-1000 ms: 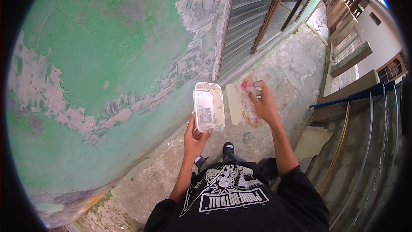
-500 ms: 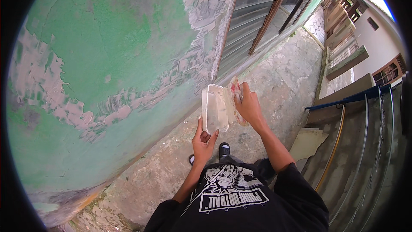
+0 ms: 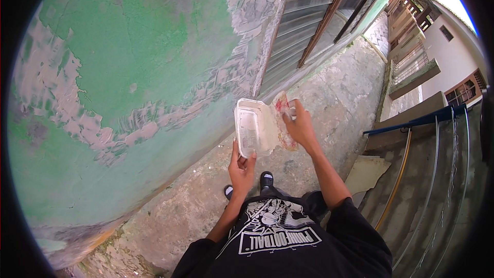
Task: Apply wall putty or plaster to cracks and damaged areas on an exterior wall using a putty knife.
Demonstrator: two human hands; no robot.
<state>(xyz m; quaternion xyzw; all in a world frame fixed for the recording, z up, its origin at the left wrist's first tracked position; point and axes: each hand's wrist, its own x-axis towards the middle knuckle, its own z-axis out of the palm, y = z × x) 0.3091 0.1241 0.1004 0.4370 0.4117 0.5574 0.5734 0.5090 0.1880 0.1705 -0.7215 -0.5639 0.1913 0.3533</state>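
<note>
A white rectangular food container is held up in front of me with its hollow side facing me. My left hand grips its lower end, fingers on the left side and thumb at the bottom right. A pale, lid-like flap stands out along its right side. Beside that flap, my right hand is closed with thumb and fingers on a crumpled translucent plastic wrapper with red marks. The wrapper hangs down along the flap's outer edge. Whether wrapper and flap are joined, I cannot tell.
A green wall with rough grey plaster patches rises on the left, beside a louvred window. Concrete ground runs ahead. To the right are a blue bar, hanging pipes and a pale broken board.
The container has shifted slightly left and up and turned, so more of its inside and the flap shows. My right hand has moved slightly right, still on the wrapper.
</note>
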